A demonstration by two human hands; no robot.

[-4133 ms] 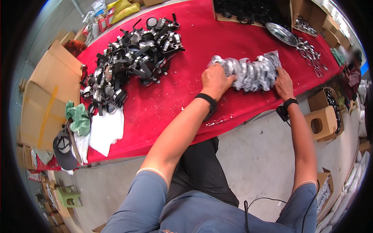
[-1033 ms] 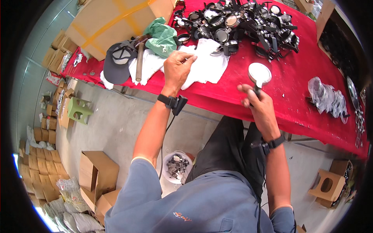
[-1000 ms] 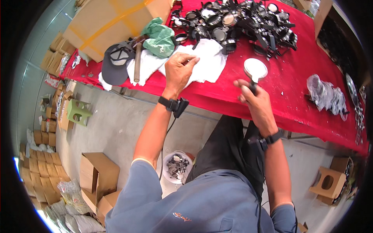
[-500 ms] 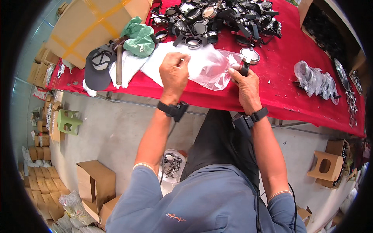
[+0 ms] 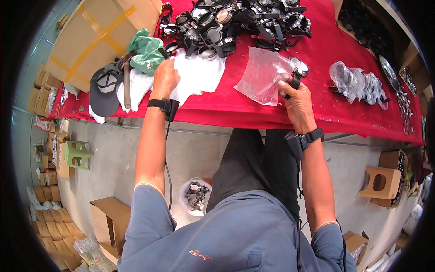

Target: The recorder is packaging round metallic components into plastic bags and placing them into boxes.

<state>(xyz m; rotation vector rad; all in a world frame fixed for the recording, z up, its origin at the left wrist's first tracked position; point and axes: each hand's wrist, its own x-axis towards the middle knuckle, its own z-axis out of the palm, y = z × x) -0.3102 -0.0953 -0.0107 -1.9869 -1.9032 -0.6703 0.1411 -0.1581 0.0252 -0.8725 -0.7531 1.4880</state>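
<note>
Clear plastic is what the right hand (image 5: pixel 295 97) grips: its fingers are closed on the edge of a thin transparent bag (image 5: pixel 262 75) together with a small round, silver-rimmed lens-like part (image 5: pixel 299 66) on a dark stem, held near the front edge of the desk (image 5: pixel 344 113), right of the middle. The left hand (image 5: pixel 165 78) lies palm down, fingers loosely curled, on a stack of white cloths or sheets (image 5: pixel 199 75) toward the left front edge; whether it pinches one I cannot tell. Just beyond it sit a crumpled green cloth (image 5: pixel 146 49), a wooden-handled tool (image 5: pixel 127 84) and a dark cap (image 5: pixel 105 90) at the desk's left corner. Along the back edge spreads a heap of black-and-silver round parts (image 5: pixel 235 20), and toward the right edge lie filled clear bags (image 5: pixel 355 81). The step in hand looks like bagging one part; the next move seems to call for the bag's mouth to be held open so the part can slip in, which likely needs the left hand's help.
</note>
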